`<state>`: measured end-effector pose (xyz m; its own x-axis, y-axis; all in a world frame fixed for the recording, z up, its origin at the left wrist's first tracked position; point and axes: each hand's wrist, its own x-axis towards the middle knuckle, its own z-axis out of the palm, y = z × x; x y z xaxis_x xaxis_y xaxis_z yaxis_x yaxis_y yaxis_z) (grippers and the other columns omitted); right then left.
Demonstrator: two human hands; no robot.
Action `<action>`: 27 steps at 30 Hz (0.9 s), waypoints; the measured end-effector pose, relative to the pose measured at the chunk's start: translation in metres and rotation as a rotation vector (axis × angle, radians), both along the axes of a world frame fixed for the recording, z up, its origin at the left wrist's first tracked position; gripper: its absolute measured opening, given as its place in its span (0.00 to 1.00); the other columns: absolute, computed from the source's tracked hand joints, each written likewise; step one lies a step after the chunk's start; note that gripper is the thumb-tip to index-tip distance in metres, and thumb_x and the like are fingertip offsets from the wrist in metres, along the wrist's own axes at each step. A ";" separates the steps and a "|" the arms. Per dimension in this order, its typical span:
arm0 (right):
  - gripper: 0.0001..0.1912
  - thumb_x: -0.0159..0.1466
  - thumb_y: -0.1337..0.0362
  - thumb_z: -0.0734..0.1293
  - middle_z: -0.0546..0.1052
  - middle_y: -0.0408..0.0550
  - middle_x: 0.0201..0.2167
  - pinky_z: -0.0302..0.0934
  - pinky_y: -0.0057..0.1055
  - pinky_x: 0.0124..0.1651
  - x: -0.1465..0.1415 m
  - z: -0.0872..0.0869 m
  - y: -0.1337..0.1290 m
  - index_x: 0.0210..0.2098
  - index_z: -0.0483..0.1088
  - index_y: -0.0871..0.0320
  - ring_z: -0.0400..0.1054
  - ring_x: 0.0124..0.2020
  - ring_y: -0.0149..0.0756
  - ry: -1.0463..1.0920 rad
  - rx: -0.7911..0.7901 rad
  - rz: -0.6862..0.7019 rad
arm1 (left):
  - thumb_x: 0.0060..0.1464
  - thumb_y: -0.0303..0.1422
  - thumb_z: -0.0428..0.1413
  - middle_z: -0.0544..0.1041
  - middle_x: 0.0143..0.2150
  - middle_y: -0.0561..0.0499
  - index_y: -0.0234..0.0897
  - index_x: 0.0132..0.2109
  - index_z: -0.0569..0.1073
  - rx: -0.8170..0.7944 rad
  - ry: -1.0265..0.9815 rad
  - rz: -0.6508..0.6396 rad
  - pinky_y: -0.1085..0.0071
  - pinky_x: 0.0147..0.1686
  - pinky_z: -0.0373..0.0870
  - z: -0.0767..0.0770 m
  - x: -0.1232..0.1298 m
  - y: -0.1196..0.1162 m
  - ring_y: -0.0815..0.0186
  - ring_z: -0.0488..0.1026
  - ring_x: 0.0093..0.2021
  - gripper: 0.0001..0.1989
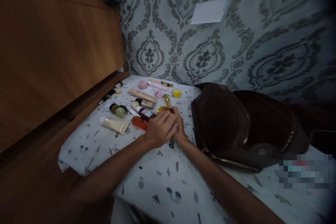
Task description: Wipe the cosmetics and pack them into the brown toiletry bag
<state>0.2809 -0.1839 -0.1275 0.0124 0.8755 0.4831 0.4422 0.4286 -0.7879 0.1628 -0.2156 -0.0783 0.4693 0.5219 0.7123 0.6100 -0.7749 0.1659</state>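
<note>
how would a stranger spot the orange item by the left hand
On the patterned white cloth, left of the brown bag, find the left hand. Between it and the cream tube lies the orange item, the only bright orange thing in the group.

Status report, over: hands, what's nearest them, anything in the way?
Left hand against right hand; anything held is hidden. Orange item and white-labelled dark red bottle close by left hand. Brown bag off to the right.

Cosmetics (143, 95) and bag (220, 119) on printed cloth (149, 173)
</note>
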 end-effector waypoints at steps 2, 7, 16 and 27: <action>0.14 0.60 0.62 0.58 0.75 0.50 0.40 0.64 0.36 0.48 0.001 0.002 -0.014 0.45 0.64 0.56 0.69 0.43 0.41 0.055 0.037 -0.016 | 0.66 0.32 0.43 0.75 0.40 0.42 0.33 0.44 0.71 -0.002 0.005 0.009 0.60 0.43 0.71 0.000 0.001 -0.001 0.56 0.71 0.43 0.13; 0.14 0.60 0.60 0.61 0.76 0.52 0.41 0.65 0.38 0.46 -0.001 0.002 -0.046 0.45 0.66 0.58 0.70 0.41 0.42 0.111 -0.007 -0.079 | 0.65 0.33 0.46 0.75 0.44 0.42 0.34 0.47 0.70 -0.069 0.052 0.007 0.56 0.46 0.68 -0.001 0.007 -0.008 0.54 0.68 0.45 0.11; 0.12 0.54 0.63 0.65 0.76 0.48 0.35 0.66 0.36 0.40 0.006 0.002 -0.063 0.38 0.66 0.56 0.69 0.36 0.41 0.008 -0.059 -0.106 | 0.60 0.31 0.49 0.74 0.41 0.46 0.38 0.40 0.71 -0.607 -0.409 -0.153 0.61 0.50 0.64 -0.001 0.010 -0.004 0.57 0.69 0.45 0.06; 0.22 0.50 0.65 0.70 0.78 0.48 0.43 0.65 0.40 0.52 0.003 0.005 -0.063 0.45 0.71 0.55 0.71 0.45 0.43 0.207 0.015 0.035 | 0.46 0.35 0.52 0.71 0.24 0.54 0.37 0.29 0.71 -1.184 -0.958 -0.211 0.72 0.28 0.67 -0.001 0.002 0.023 0.67 0.70 0.25 0.06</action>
<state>0.2840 -0.2468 -0.1222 0.0825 0.8697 0.4867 0.2556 0.4536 -0.8538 0.1650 -0.1926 -0.0796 0.2279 0.9735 0.0180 -0.1818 0.0244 0.9830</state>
